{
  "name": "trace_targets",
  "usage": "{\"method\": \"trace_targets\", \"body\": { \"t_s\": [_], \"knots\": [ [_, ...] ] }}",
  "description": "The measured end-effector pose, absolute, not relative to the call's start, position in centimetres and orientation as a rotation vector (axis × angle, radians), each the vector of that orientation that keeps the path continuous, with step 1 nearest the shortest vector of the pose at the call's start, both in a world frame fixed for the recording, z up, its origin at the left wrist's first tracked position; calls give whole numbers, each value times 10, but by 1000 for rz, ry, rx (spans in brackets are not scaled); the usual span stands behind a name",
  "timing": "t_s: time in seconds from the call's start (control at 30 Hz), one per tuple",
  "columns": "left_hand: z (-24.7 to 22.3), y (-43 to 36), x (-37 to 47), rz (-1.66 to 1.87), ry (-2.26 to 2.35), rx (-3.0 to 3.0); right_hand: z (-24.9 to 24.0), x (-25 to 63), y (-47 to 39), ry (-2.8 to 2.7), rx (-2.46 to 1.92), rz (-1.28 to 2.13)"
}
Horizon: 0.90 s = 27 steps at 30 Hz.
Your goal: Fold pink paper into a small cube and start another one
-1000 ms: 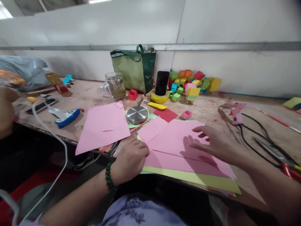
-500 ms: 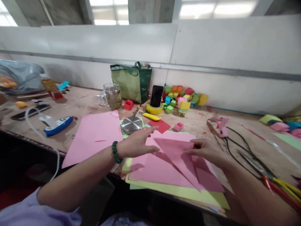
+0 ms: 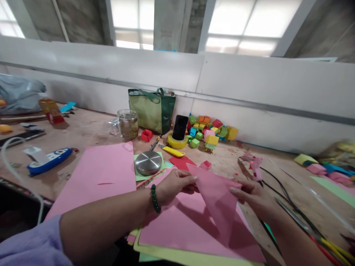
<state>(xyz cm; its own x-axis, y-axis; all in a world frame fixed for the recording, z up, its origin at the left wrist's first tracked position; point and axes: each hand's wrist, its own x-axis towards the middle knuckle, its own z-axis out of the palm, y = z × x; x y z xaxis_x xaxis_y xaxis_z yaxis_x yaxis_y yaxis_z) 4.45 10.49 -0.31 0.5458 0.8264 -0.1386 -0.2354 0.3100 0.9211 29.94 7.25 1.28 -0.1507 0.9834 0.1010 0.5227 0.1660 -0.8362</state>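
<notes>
A folded pink sheet of paper (image 3: 215, 195), triangular in outline, is held up between my two hands. My left hand (image 3: 177, 186), with a green bead bracelet (image 3: 155, 198) at the wrist, pinches its left corner. At the right corner my right hand (image 3: 248, 194) grips it between thumb and fingers. Beneath lies a stack of coloured paper (image 3: 172, 229), pink on top with yellow and green edges showing. A round steel disc (image 3: 149, 163) sits just beyond my left forearm, on green paper. Close behind the folded sheet are a red paper piece (image 3: 181, 161) and a small pink paper box (image 3: 205, 165).
Another pink sheet (image 3: 111, 162) lies left. A yellow utility knife (image 3: 173, 151), a phone (image 3: 180, 126) on a tape roll (image 3: 177, 141), a glass mug (image 3: 128, 125) and several paper cubes (image 3: 199, 135) stand behind. Right are a pink glue gun (image 3: 253, 164) and scissors (image 3: 294, 214).
My left hand has closed from spread fingers onto the left corner of the folded pink sheet. The sheet is raised more off the stack. The camera view has tilted up.
</notes>
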Motion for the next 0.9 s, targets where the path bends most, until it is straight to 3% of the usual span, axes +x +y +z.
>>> {"method": "trace_targets", "body": {
  "t_s": [0.37,0.9],
  "knots": [
    [-12,106,34,757,675,996,11,291,69,-1684,-1485,944],
    [-11,103,31,735,748,1081,28,278,50,-1620,-1380,769]
  ]
}}
